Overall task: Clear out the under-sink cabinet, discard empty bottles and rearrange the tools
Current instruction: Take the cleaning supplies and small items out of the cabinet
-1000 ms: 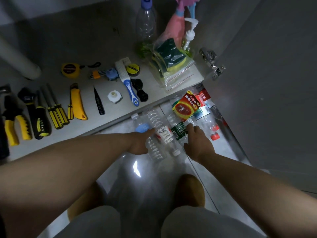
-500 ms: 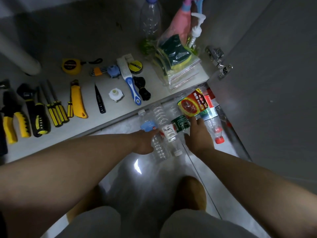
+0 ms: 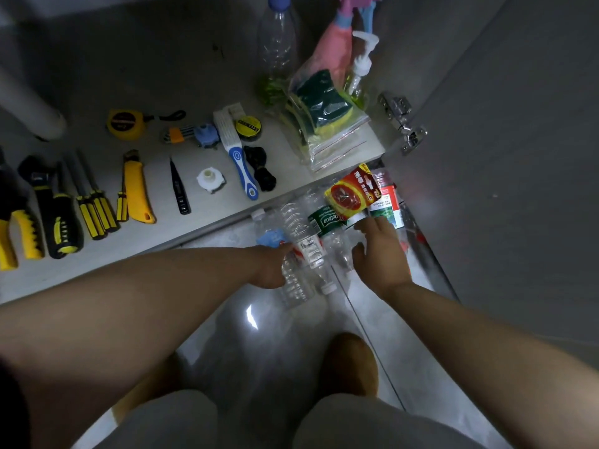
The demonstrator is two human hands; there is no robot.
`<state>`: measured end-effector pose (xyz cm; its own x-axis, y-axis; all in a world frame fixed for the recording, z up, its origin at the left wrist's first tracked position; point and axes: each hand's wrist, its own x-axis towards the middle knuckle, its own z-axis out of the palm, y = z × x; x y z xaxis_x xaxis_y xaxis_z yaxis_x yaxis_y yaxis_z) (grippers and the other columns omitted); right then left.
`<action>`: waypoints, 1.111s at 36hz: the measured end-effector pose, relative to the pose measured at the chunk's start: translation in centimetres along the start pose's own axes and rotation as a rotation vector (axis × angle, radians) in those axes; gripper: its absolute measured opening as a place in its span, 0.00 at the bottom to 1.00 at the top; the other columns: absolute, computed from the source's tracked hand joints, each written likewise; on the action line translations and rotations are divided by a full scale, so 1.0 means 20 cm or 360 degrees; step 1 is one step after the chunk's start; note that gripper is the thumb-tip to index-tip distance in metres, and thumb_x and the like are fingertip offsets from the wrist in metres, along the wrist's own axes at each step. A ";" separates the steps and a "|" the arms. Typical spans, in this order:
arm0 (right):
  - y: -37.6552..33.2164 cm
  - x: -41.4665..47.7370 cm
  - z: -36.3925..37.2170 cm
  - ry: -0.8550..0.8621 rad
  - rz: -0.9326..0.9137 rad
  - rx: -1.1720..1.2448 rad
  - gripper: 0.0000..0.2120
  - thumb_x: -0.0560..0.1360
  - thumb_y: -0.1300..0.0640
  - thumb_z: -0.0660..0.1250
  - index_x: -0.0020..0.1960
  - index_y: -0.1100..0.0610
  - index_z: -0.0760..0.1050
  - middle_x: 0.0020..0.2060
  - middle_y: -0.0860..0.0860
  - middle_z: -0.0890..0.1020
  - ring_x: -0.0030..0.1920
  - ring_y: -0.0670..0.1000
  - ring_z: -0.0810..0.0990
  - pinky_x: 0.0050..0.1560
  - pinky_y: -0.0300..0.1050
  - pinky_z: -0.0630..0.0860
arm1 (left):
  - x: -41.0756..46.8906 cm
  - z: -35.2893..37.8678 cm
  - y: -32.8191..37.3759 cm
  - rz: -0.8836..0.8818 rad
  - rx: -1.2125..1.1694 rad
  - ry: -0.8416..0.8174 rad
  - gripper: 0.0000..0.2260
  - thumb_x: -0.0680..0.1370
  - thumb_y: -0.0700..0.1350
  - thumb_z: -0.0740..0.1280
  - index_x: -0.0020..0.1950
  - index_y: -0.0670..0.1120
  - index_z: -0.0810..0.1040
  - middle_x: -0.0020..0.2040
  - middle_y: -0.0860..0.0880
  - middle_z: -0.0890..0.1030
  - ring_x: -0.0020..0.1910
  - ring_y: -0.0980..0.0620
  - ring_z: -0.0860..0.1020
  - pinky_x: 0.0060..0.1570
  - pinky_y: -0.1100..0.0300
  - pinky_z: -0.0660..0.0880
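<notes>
A glossy grey tiled floor (image 3: 291,345) runs up to the open under-sink cabinet (image 3: 194,76). Nearest are the person's knees and a brown slipper (image 3: 353,361). Beyond them, empty clear plastic bottles lie heaped on the floor at the cabinet's edge. The left hand (image 3: 274,265) curls over a blue-labelled clear bottle (image 3: 293,288), thumb across it. The right hand (image 3: 379,254) is spread, fingertips touching a green-labelled clear bottle (image 3: 324,220). Farther in, on the cabinet shelf, lie a yellow utility knife (image 3: 136,189), yellow-handled screwdrivers (image 3: 94,209) and a bag of green-and-yellow sponges (image 3: 324,118).
</notes>
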<state>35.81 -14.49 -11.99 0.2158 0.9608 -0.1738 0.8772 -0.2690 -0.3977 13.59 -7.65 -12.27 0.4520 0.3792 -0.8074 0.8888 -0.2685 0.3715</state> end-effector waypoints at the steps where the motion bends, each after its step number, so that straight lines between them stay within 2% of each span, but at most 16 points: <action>1: 0.01 0.00 -0.02 0.0045 0.0044 -0.0026 0.19 0.75 0.63 0.66 0.65 0.56 0.74 0.63 0.54 0.75 0.60 0.56 0.75 0.59 0.53 0.78 | 0.00 0.00 0.00 -0.0011 0.0015 0.0000 0.35 0.81 0.44 0.65 0.83 0.51 0.48 0.70 0.40 0.73 0.64 0.42 0.77 0.63 0.50 0.76; 4: 0.07 -0.02 -0.07 0.0162 0.0186 -0.0238 0.20 0.74 0.60 0.68 0.66 0.57 0.74 0.61 0.56 0.73 0.61 0.57 0.73 0.59 0.53 0.77 | 0.00 -0.02 0.00 -0.0026 0.0051 0.0028 0.35 0.81 0.43 0.64 0.82 0.50 0.49 0.71 0.41 0.71 0.64 0.43 0.76 0.63 0.50 0.76; 6: 0.11 -0.05 -0.08 0.0144 0.0309 -0.0415 0.25 0.73 0.56 0.70 0.68 0.56 0.70 0.63 0.58 0.71 0.63 0.59 0.70 0.60 0.56 0.76 | -0.01 -0.03 0.01 -0.0041 0.0050 0.0027 0.35 0.81 0.43 0.64 0.83 0.50 0.47 0.70 0.42 0.71 0.62 0.44 0.76 0.60 0.52 0.77; 10: 0.15 -0.06 -0.07 -0.0057 0.0350 -0.0309 0.34 0.74 0.56 0.71 0.75 0.49 0.59 0.74 0.58 0.63 0.72 0.61 0.65 0.66 0.60 0.74 | -0.02 -0.03 0.00 -0.0036 -0.0004 0.0034 0.35 0.81 0.43 0.64 0.83 0.50 0.48 0.68 0.43 0.72 0.55 0.48 0.76 0.52 0.56 0.75; 14: 0.14 -0.01 -0.06 -0.0130 0.0243 -0.0245 0.39 0.74 0.57 0.71 0.79 0.44 0.54 0.80 0.53 0.54 0.78 0.60 0.56 0.73 0.59 0.67 | -0.01 -0.02 -0.01 -0.0037 -0.0001 0.0031 0.36 0.81 0.44 0.64 0.83 0.51 0.45 0.67 0.42 0.73 0.55 0.47 0.77 0.55 0.53 0.77; 18: 0.14 0.07 -0.08 -0.0120 0.0292 -0.0200 0.38 0.75 0.56 0.70 0.79 0.45 0.55 0.80 0.54 0.55 0.80 0.60 0.53 0.77 0.60 0.61 | 0.00 -0.02 -0.02 -0.0040 -0.0006 0.0036 0.36 0.81 0.43 0.64 0.83 0.52 0.46 0.64 0.40 0.76 0.58 0.42 0.79 0.57 0.50 0.78; 22: 0.15 0.09 -0.10 -0.0133 0.0222 -0.0271 0.36 0.75 0.56 0.69 0.79 0.47 0.56 0.81 0.52 0.53 0.80 0.58 0.52 0.77 0.59 0.60 | 0.00 -0.02 -0.02 -0.0042 0.0010 0.0050 0.36 0.81 0.44 0.64 0.83 0.51 0.46 0.71 0.41 0.71 0.61 0.43 0.77 0.61 0.49 0.77; 25: 0.14 0.08 -0.10 -0.0126 0.0228 -0.0223 0.35 0.76 0.56 0.69 0.78 0.46 0.59 0.81 0.52 0.53 0.80 0.58 0.53 0.76 0.60 0.62 | 0.00 -0.03 -0.03 -0.0038 0.0034 0.0059 0.36 0.81 0.44 0.64 0.83 0.50 0.46 0.78 0.41 0.62 0.66 0.42 0.75 0.65 0.48 0.75; 28: 0.13 0.07 -0.13 -0.0116 0.0202 -0.0170 0.34 0.76 0.58 0.68 0.77 0.46 0.60 0.80 0.53 0.55 0.79 0.58 0.55 0.76 0.59 0.63 | -0.01 -0.04 -0.02 -0.0045 0.0049 0.0079 0.35 0.81 0.43 0.64 0.83 0.50 0.48 0.77 0.40 0.63 0.66 0.42 0.75 0.65 0.48 0.75; 30: 0.12 0.06 -0.15 -0.0109 0.0162 -0.0139 0.33 0.76 0.59 0.67 0.77 0.47 0.60 0.80 0.53 0.56 0.79 0.58 0.56 0.75 0.59 0.64 | -0.02 -0.05 -0.02 -0.0040 0.0059 0.0114 0.35 0.81 0.42 0.64 0.83 0.49 0.49 0.77 0.41 0.64 0.65 0.43 0.75 0.63 0.53 0.76; 33: 0.09 0.07 -0.19 -0.0076 0.0098 -0.0101 0.31 0.76 0.61 0.66 0.76 0.48 0.62 0.79 0.54 0.57 0.78 0.59 0.58 0.74 0.58 0.66 | -0.04 -0.08 -0.01 0.0000 0.0052 0.0169 0.35 0.81 0.42 0.64 0.83 0.48 0.49 0.81 0.45 0.58 0.70 0.44 0.72 0.60 0.61 0.73; 36: 0.05 0.10 -0.25 -0.0055 0.0013 -0.0077 0.28 0.76 0.61 0.66 0.74 0.50 0.63 0.75 0.52 0.61 0.73 0.59 0.65 0.68 0.56 0.74 | -0.06 -0.12 0.01 0.0019 0.0067 0.0175 0.31 0.81 0.45 0.64 0.82 0.47 0.53 0.77 0.42 0.66 0.68 0.43 0.73 0.62 0.56 0.74; 38: 0.01 0.13 -0.29 -0.0042 -0.0042 -0.0034 0.26 0.76 0.60 0.67 0.72 0.51 0.65 0.69 0.51 0.65 0.63 0.58 0.74 0.58 0.52 0.78 | -0.08 -0.17 0.03 0.0060 0.0056 0.0219 0.29 0.82 0.49 0.64 0.80 0.47 0.57 0.74 0.41 0.70 0.67 0.43 0.73 0.60 0.56 0.73; 40: -0.04 0.18 -0.33 -0.0041 -0.0071 0.0019 0.25 0.76 0.58 0.68 0.70 0.51 0.65 0.61 0.49 0.67 0.57 0.55 0.75 0.53 0.45 0.73 | -0.10 -0.23 0.04 0.0134 -0.0006 0.0395 0.24 0.81 0.50 0.65 0.76 0.48 0.65 0.71 0.43 0.73 0.66 0.43 0.74 0.57 0.57 0.72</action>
<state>38.63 -10.36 -6.35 0.1655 0.9698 -0.1792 0.8806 -0.2271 -0.4160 13.77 -4.61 -8.18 0.5286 0.5614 -0.6367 0.8474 -0.3048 0.4347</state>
